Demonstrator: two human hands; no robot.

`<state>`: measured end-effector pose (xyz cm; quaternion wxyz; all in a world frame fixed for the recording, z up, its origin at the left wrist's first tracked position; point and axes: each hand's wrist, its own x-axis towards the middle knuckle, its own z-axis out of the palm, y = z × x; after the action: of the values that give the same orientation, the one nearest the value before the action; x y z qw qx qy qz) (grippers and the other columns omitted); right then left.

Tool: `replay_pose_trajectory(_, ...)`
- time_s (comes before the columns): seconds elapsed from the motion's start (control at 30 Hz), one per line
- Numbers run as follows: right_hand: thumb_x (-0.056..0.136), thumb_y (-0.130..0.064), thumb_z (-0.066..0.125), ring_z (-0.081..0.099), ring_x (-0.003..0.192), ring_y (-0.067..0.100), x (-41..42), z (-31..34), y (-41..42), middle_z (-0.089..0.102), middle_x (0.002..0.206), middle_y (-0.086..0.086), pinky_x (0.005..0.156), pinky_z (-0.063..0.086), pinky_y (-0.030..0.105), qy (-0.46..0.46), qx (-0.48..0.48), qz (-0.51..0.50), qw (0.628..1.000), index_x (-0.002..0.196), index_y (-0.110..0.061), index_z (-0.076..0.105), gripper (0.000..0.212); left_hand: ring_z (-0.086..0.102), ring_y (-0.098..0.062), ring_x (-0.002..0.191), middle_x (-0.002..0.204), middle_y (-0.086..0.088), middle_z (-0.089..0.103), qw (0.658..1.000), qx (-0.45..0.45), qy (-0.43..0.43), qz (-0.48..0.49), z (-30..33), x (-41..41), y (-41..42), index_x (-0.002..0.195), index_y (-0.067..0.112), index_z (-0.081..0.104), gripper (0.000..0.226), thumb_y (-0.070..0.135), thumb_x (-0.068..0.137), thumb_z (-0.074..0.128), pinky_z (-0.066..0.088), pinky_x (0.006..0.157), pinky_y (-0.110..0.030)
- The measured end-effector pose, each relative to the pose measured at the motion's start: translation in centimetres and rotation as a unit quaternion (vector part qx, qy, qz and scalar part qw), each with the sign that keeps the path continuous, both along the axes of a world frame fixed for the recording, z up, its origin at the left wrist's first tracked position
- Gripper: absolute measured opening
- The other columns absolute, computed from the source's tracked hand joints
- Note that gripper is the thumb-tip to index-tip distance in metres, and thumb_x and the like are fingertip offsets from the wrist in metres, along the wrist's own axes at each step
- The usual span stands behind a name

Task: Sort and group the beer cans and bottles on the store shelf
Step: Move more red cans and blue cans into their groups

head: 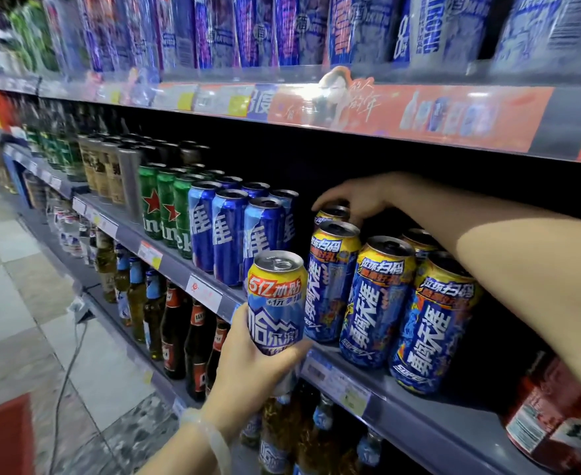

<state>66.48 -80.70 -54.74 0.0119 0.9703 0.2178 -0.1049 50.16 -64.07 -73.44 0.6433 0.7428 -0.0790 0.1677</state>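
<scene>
My left hand (248,365) grips a blue and yellow beer can (277,303) upright in front of the middle shelf edge (402,402). My right hand (354,197) reaches deep into the shelf, its fingers curled over the top of a rear blue-and-yellow tall can (332,214). Several matching tall cans (375,303) stand in rows beneath my right forearm. Left of them stand several plain blue cans (229,234), then green cans with a red star (165,207).
The top shelf carries blue shrink-wrapped packs (368,29). Brown and green bottles (176,330) fill the lower shelf. Red packs (553,416) sit at the lower right. A tiled aisle floor (25,303) with a cable lies to the left.
</scene>
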Motion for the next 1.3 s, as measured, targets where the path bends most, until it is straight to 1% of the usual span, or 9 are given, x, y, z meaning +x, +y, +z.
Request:
replay_pose_trajectory(0.13, 0.074, -0.001, 0.073, 0.047, 0.115, 0.020, -0.6, 0.3, -1.5, 0.049, 0.133, 0.006, 0.087, 0.038, 0.024, -0.012, 0.009, 0.006, 1.000, 0.133, -0.020, 0.047, 0.068, 0.066, -0.005, 0.092, 0.100, 0.007, 0.068, 1.000, 0.002, 0.008, 0.000, 0.1, -0.5, -0.1, 0.110, 0.023, 0.053, 0.062, 0.032, 0.057, 0.084, 0.051, 0.077, -0.023)
replay_pose_trajectory(0.3, 0.070, 0.003, 0.075, 0.051, 0.115, 0.023, -1.6, 0.9, -3.6, 0.054, 0.130, 0.008, 0.095, 0.045, 0.033, 0.027, -0.003, -0.003, 1.000, 0.130, -0.018, 0.050, 0.068, 0.065, -0.003, 0.093, 0.103, 0.008, 0.068, 1.000, 0.006, 0.002, -0.007, 0.8, -0.4, -0.3, 0.113, 0.021, 0.051, 0.060, 0.018, 0.063, 0.085, 0.052, 0.076, -0.016)
replay_pose_trajectory(0.47, 0.070, 0.005, 0.075, 0.052, 0.102, 0.016, -2.0, 1.2, -4.0, 0.056, 0.127, 0.008, 0.083, 0.046, 0.026, 0.058, 0.013, -0.003, 0.998, 0.128, -0.017, 0.051, 0.066, 0.065, 0.002, 0.085, 0.097, 0.007, 0.068, 1.000, -0.001, 0.007, -0.011, 1.1, -0.4, -0.9, 0.110, 0.019, 0.051, 0.058, 0.015, 0.062, 0.085, 0.051, 0.070, -0.012)
replay_pose_trajectory(0.63, 0.069, 0.008, 0.075, 0.055, 0.104, 0.021, -2.0, 1.3, -4.1, 0.058, 0.124, 0.010, 0.090, 0.049, 0.036, 0.083, 0.030, -0.001, 0.996, 0.114, -0.024, 0.053, 0.060, 0.065, 0.002, 0.085, 0.095, 0.011, 0.068, 0.999, -0.011, 0.012, -0.027, 1.0, 0.0, -1.6, 0.108, 0.022, 0.052, 0.057, 0.016, 0.062, 0.085, 0.051, 0.069, -0.012)
replay_pose_trajectory(0.77, 0.070, 0.012, 0.072, 0.056, 0.104, 0.020, -2.3, 1.2, -4.3, 0.057, 0.125, 0.009, 0.092, 0.049, 0.037, 0.096, 0.053, -0.011, 0.994, 0.117, -0.022, 0.053, 0.061, 0.064, 0.003, 0.088, 0.097, 0.011, 0.068, 0.999, -0.011, 0.015, -0.039, 0.8, 0.2, -2.1, 0.108, 0.024, 0.052, 0.058, 0.019, 0.062, 0.085, 0.051, 0.072, -0.013)
replay_pose_trajectory(0.9, 0.071, 0.016, 0.069, 0.054, 0.116, 0.028, -2.7, 0.9, -4.4, 0.053, 0.132, 0.010, 0.096, 0.048, 0.044, 0.130, 0.093, -0.039, 0.986, 0.119, -0.021, 0.051, 0.064, 0.064, 0.001, 0.090, 0.099, 0.011, 0.068, 0.999, -0.013, 0.023, -0.046, 0.6, 0.5, -2.4, 0.108, 0.024, 0.051, 0.059, 0.019, 0.061, 0.086, 0.052, 0.075, -0.017)
replay_pose_trajectory(1.03, 0.074, 0.015, 0.067, 0.052, 0.113, 0.025, -2.9, 0.8, -4.5, 0.048, 0.133, 0.009, 0.093, 0.048, 0.039, 0.124, 0.129, -0.076, 0.981, 0.133, -0.017, 0.044, 0.072, 0.064, 0.004, 0.088, 0.099, 0.011, 0.067, 0.998, -0.012, 0.024, -0.048, 0.9, 0.4, -2.4, 0.107, 0.025, 0.050, 0.058, 0.016, 0.062, 0.085, 0.052, 0.073, -0.014)
replay_pose_trajectory(1.2, 0.077, 0.011, 0.066, 0.053, 0.099, 0.018, -3.5, 0.9, -4.4, 0.051, 0.132, 0.010, 0.090, 0.047, 0.036, 0.120, 0.146, -0.083, 0.979, 0.129, -0.013, 0.048, 0.060, 0.062, 0.008, 0.083, 0.095, 0.013, 0.065, 0.998, -0.014, 0.020, -0.049, 1.5, 0.4, -2.3, 0.104, 0.026, 0.049, 0.055, 0.014, 0.064, 0.084, 0.048, 0.067, -0.006)
replay_pose_trajectory(1.3, 0.077, 0.013, 0.065, 0.052, 0.101, 0.020, -3.7, 1.1, -4.2, 0.050, 0.134, 0.012, 0.090, 0.047, 0.036, 0.129, 0.140, -0.086, 0.978, 0.130, -0.011, 0.048, 0.060, 0.063, 0.008, 0.083, 0.095, 0.013, 0.066, 0.998, -0.017, 0.020, -0.054, 1.8, 0.2, -2.3, 0.104, 0.025, 0.049, 0.054, 0.012, 0.064, 0.083, 0.048, 0.067, -0.007)
